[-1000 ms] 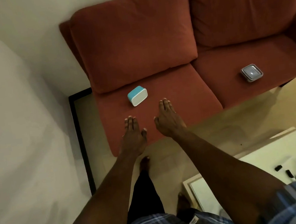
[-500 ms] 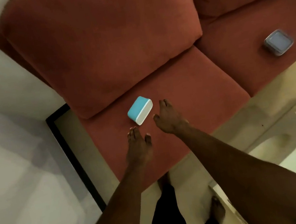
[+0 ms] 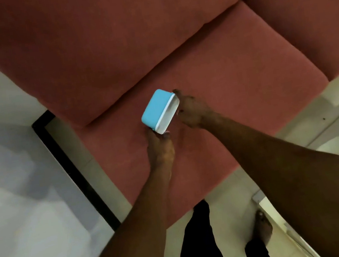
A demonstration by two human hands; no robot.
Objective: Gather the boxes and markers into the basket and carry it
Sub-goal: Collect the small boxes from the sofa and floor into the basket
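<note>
A small box with a blue lid and white body (image 3: 156, 108) lies tilted on the left seat cushion of the red sofa (image 3: 233, 79). My left hand (image 3: 160, 149) reaches in from below, its fingertips touching the box's near corner. My right hand (image 3: 192, 111) presses against the box's right side, fingers curled along its white edge. The box sits clamped between the two hands. No basket or markers are in view.
Red back cushions (image 3: 117, 37) rise behind the seat. A black-framed panel (image 3: 70, 165) lies on the floor to the left, beside the wall. A white table corner (image 3: 289, 231) sits at the lower right by my feet (image 3: 264, 228).
The view has closed in on the sofa seat. Both hands moved forward from short of the blue box to touching it on two sides. The grey box slid out of view.
</note>
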